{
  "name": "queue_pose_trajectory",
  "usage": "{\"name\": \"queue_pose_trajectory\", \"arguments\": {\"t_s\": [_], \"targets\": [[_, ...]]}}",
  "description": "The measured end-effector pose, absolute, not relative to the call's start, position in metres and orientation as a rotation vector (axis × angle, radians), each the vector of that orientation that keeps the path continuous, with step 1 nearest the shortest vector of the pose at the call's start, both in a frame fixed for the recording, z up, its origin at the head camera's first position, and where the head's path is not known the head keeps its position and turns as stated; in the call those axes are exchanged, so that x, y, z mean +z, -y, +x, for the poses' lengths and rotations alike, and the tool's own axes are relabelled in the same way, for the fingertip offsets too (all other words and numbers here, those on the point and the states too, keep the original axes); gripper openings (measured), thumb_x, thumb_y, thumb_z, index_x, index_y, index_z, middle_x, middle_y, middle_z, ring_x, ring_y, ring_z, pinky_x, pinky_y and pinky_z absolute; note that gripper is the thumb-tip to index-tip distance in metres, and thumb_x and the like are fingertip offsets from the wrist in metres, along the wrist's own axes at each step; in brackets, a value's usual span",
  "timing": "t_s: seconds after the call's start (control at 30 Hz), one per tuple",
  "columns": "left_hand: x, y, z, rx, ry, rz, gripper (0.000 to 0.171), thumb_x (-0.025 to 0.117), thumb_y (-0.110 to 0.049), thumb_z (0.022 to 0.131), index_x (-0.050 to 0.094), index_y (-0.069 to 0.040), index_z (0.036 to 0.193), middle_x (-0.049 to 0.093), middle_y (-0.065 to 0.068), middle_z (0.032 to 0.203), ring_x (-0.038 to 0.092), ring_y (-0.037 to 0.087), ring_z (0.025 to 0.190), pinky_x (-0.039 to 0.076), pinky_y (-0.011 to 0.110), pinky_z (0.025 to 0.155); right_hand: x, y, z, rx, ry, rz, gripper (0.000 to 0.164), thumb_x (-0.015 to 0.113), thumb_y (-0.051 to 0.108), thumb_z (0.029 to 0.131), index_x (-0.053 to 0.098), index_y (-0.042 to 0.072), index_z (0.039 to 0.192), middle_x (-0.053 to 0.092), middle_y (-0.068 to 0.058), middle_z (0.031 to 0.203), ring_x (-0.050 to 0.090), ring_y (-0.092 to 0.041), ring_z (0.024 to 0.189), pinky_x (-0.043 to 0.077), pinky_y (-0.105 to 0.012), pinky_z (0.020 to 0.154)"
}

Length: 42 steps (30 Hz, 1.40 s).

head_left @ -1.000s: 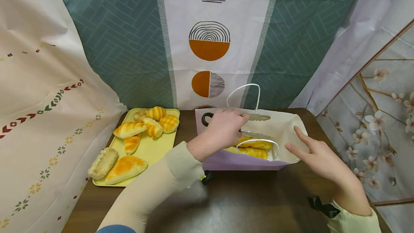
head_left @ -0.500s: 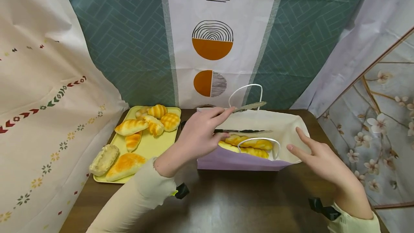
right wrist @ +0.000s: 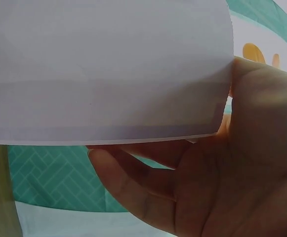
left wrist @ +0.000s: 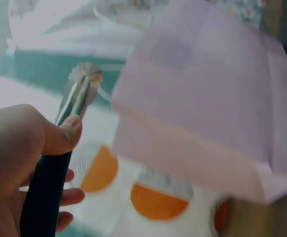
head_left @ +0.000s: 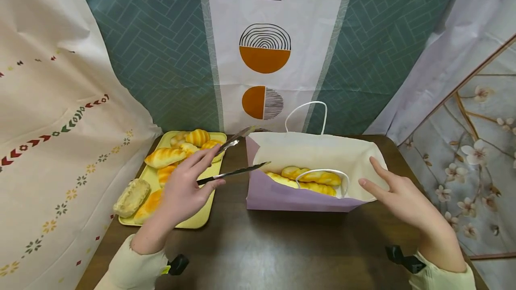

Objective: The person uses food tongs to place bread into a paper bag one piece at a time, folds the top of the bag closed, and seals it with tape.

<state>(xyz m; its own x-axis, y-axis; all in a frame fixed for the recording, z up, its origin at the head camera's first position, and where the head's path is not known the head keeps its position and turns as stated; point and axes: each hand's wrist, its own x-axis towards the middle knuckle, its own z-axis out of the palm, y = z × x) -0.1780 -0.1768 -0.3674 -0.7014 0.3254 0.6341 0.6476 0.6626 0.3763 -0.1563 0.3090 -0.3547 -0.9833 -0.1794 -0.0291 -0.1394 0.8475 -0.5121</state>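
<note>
My left hand (head_left: pixel 183 189) holds a pair of tongs (head_left: pixel 231 173), black along the grips with metal tips, over the right part of the yellow tray. The tong arms are spread, with nothing between the tips. In the left wrist view, my thumb lies along the black handle (left wrist: pixel 47 197). A lilac paper bag (head_left: pixel 298 199) with white cord handles lies with its pale inside showing. Long yellow braided breads (head_left: pixel 312 176) are inside it. At the bag's right rim, my right hand (head_left: pixel 407 202) spreads thumb and forefinger against the opening; its fingers (right wrist: pixel 133 192) reach past the edge in the right wrist view.
The yellow tray (head_left: pixel 201 218) at the left bears several breads, among them a striped roll (head_left: pixel 197 137), a long bun (head_left: pixel 163 158) and a pale oval loaf (head_left: pixel 131 198). A patterned cloth (head_left: pixel 173 57) hangs behind the dark table (head_left: pixel 258 245).
My left hand has moved out of the bag and left to the tray, carrying the tongs. The right hand stays at the bag's rim.
</note>
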Motion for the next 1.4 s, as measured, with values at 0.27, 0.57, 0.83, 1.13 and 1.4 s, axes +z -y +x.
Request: {"name": "queue_pose_trajectory", "arguments": {"t_s": [0.27,0.57,0.83,1.13,1.4], "targets": [[-0.4,0.241,-0.164,-0.821,2.475,-0.544,0.086,0.087,-0.014,0.077,0.045,-0.023,0.151,0.059,-0.003,0.128,0.055,0.009,0.095,0.042,0.016,0.057,-0.354,-0.31,-0.154,-0.815,-2.944,-0.242,0.079,0.048,0.057,0.1,0.014,0.017,0.16,0.028,-0.023,0.157,0.044,-0.044,0.132,0.039,-0.062,0.094],[-0.427,0.311,-0.14,-0.715,2.595,-0.273,0.082,0.087,-0.02,0.078,0.047,-0.019,0.15,0.061,0.002,0.113,0.05,0.011,0.086,0.035,0.021,0.061,-0.355,-0.309,-0.156,-0.815,-2.943,-0.245,0.08,0.048,0.058,0.1,0.015,0.016,0.16,0.029,-0.024,0.156,0.041,-0.046,0.134,0.037,-0.065,0.097],[-0.435,0.371,-0.124,-0.637,2.775,-0.003,0.084,0.078,-0.036,0.087,0.037,-0.005,0.153,0.061,0.023,0.105,0.059,0.032,0.082,0.043,0.038,0.061,-0.356,-0.309,-0.157,-0.816,-2.947,-0.241,0.08,0.048,0.057,0.1,0.015,0.017,0.16,0.029,-0.023,0.157,0.042,-0.046,0.134,0.037,-0.065,0.097],[-0.454,0.413,-0.117,-0.582,2.93,0.203,0.088,0.07,-0.046,0.091,0.034,0.014,0.145,0.045,0.049,0.125,0.049,0.062,0.106,0.041,0.066,0.079,-0.353,-0.31,-0.156,-0.802,-2.946,-0.242,0.079,0.048,0.057,0.1,0.016,0.016,0.16,0.026,-0.02,0.159,0.041,-0.046,0.134,0.036,-0.064,0.097],[-0.457,0.431,-0.115,-0.573,3.1,0.328,0.096,0.063,-0.056,0.092,0.031,0.018,0.143,0.06,0.04,0.085,0.063,0.049,0.07,0.048,0.051,0.058,-0.355,-0.31,-0.158,-0.816,-2.948,-0.251,0.08,0.048,0.057,0.1,0.017,0.015,0.16,0.027,-0.019,0.159,0.042,-0.044,0.134,0.037,-0.063,0.098]]}}
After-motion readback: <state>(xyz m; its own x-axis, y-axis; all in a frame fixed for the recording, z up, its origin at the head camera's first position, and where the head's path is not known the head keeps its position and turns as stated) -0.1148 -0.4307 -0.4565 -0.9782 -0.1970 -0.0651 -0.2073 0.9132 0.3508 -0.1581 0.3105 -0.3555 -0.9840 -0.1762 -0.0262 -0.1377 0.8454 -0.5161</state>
